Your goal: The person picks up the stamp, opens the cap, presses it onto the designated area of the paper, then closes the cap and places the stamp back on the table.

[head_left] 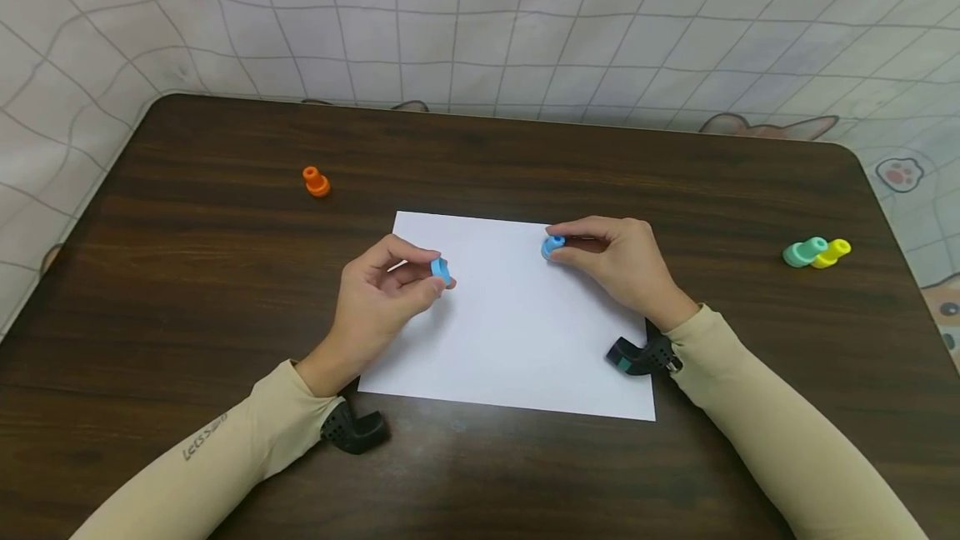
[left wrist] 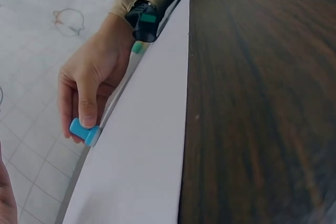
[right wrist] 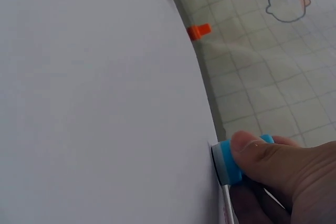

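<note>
My left hand (head_left: 375,290) pinches a small light-blue cap (head_left: 441,272) between thumb and fingers, raised over the left side of a white sheet of paper (head_left: 502,323). At the sheet's far right corner, my right hand (head_left: 618,261) pinches a blue toy stamp (head_left: 552,247) by its narrow part. In the right wrist view the stamp's grey base (right wrist: 219,165) faces down at the paper; whether it presses the surface is hard to tell. The paper looks blank. Only a sliver of my left hand (left wrist: 6,198) enters the left wrist view.
An orange stamp (head_left: 316,182) stands on the dark wooden table (head_left: 187,273), beyond the paper to the left. Far to the right, a teal stamp (head_left: 804,252) and a yellow stamp (head_left: 832,252) sit side by side. A white grid-patterned cloth (head_left: 495,32) hangs behind the table.
</note>
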The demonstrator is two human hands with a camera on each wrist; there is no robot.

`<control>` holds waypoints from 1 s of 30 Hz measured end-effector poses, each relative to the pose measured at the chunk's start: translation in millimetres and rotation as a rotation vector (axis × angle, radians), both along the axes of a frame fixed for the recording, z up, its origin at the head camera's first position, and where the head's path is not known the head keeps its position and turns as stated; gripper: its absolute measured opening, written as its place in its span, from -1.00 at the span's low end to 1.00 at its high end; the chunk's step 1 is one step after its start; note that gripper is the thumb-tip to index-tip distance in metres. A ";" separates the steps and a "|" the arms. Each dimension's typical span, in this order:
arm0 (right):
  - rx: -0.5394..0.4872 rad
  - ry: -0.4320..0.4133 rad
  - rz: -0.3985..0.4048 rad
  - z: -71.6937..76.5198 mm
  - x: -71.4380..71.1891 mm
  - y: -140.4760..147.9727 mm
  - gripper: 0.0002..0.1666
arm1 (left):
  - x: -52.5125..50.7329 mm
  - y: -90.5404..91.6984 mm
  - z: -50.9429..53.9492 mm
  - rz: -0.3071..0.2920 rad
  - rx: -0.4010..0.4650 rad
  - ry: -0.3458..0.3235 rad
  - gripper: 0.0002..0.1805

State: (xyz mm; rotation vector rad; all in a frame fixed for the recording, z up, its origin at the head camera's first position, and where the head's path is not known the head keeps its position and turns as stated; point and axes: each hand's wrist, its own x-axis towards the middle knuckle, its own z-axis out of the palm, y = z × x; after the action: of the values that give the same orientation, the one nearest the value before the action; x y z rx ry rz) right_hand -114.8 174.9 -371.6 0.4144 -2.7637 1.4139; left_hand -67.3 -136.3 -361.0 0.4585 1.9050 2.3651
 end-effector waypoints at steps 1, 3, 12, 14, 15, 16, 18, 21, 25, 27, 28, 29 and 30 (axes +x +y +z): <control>0.007 0.007 0.001 -0.2 -0.1 -0.4 -0.65 | 0.2 -0.1 -0.3 0.001 -0.001 0.002 -0.56; 0.024 0.016 0.000 -0.6 -0.3 -0.8 -0.65 | 0.4 -0.2 -1.2 -0.001 0.002 0.002 -0.57; 0.072 0.066 0.004 2.4 0.7 -3.4 -0.65 | 0.7 1.7 -4.9 -0.006 -0.002 -0.036 -0.61; 0.083 0.072 0.008 3.4 0.8 -3.4 -0.65 | 1.0 2.9 -6.0 -0.014 0.003 -0.043 -0.60; 0.088 0.074 0.013 4.2 0.8 -3.3 -0.65 | 1.2 3.5 -6.6 -0.018 0.006 -0.041 -0.59; 0.093 0.077 0.017 5.4 0.9 -3.0 -0.65 | 1.0 4.2 -6.9 -0.024 0.009 -0.041 -0.59; 0.103 0.080 0.023 6.9 0.4 -2.4 -0.64 | 0.7 5.2 -6.9 -0.030 0.010 -0.037 -0.57; 0.113 0.077 0.033 8.3 0.4 -2.2 -0.64 | 1.0 5.8 -7.2 -0.032 0.012 -0.042 -0.56; 0.119 0.085 0.034 7.9 2.9 -2.1 -0.65 | 1.2 5.5 -7.7 -0.030 0.003 -0.039 -0.57; 0.115 0.089 0.040 8.2 4.0 -1.8 -0.65 | 1.5 5.3 -7.7 -0.028 0.001 -0.043 -0.57; 0.111 0.087 0.043 8.5 4.3 -1.7 -0.66 | 1.6 5.2 -7.4 -0.028 0.001 -0.040 -0.57; 0.111 0.089 0.046 8.9 4.2 -1.5 -0.65 | 1.3 5.2 -7.3 -0.028 0.002 -0.037 -0.57; 0.109 0.090 0.047 9.5 3.8 -1.2 -0.65 | 0.9 5.3 -7.4 -0.030 0.005 -0.034 -0.57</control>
State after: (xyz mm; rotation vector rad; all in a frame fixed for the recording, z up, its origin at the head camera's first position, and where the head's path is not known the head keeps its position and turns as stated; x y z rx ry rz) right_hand -111.0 173.7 -362.1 0.5354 -2.7848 1.2241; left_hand -66.4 -131.1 -368.4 0.4416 1.8652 2.3435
